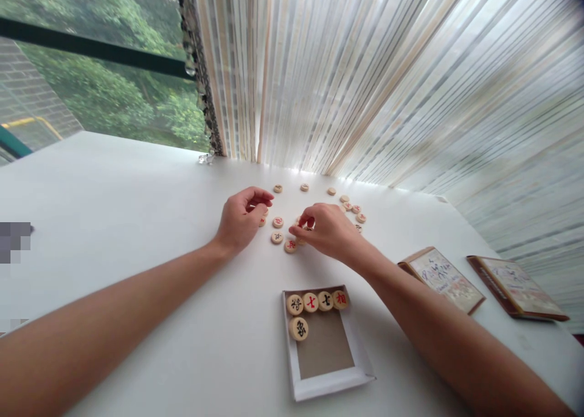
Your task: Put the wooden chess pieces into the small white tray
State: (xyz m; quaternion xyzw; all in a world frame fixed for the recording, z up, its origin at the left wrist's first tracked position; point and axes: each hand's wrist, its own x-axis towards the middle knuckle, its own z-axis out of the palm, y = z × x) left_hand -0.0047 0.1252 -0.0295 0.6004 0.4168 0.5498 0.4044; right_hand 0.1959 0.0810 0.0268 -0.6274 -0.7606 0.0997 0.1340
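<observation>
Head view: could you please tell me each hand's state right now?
Left hand: loosely curled by the round pieces; whether it holds one cannot be told.
Right hand: curled over round pieces; hold also unclear.

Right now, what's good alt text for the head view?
A person's left hand and right hand are among round wooden pieces, many marked in red or black, on a white table. Nearer the camera, a shallow white box holds five pieces, four in a row, one beneath the leftmost. Two flat items lie at right; a string curtain hangs behind.
</observation>
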